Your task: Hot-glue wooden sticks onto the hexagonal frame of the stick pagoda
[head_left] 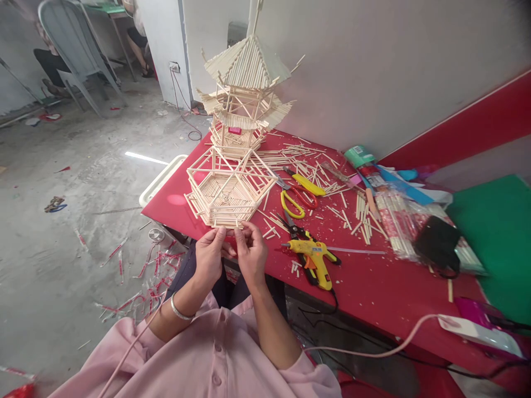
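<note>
Head view: the hexagonal stick frame (226, 197) is set on the red table (373, 290); at its near edge, left hand (210, 255) and right hand (252, 255) are curled, but whether anything is grasped cannot be told.

Left hand (211, 254) and right hand (252, 253) are at the stick frame's (226, 197) near edge.

A grey chair (74, 44) stands near a green-topped table (105, 8).

The stick frame (226, 197) is cream, the table (373, 296) red.
</note>
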Available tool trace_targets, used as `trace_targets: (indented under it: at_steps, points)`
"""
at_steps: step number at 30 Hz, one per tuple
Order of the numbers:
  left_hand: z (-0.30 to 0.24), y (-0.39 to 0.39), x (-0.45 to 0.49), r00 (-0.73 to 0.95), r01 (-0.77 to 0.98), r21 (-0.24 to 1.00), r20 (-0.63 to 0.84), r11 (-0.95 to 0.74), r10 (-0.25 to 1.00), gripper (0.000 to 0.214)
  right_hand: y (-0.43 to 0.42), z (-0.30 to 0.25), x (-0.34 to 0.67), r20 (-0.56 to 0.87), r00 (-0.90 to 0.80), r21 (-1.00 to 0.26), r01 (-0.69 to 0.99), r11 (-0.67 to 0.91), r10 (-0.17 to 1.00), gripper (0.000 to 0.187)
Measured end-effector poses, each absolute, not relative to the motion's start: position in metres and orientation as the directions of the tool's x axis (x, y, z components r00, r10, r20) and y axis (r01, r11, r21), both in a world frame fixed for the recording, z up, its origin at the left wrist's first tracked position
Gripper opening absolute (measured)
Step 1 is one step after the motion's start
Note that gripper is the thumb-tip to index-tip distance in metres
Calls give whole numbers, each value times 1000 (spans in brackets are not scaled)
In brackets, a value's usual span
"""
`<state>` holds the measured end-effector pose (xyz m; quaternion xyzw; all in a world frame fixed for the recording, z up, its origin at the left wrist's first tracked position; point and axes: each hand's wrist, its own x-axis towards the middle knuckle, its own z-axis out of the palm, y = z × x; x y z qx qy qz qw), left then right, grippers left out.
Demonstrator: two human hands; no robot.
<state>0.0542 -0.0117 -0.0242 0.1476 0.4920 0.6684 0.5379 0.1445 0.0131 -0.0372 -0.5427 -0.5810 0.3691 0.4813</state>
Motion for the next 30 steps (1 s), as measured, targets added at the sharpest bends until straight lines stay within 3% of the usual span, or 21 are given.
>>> trace_targets:
  at_steps: [30]
  points:
    - [-27, -12, 54, -371, -570, 820, -310, 49, 875, 45, 13, -39, 146, 164, 37, -952, 266, 148, 986, 37]
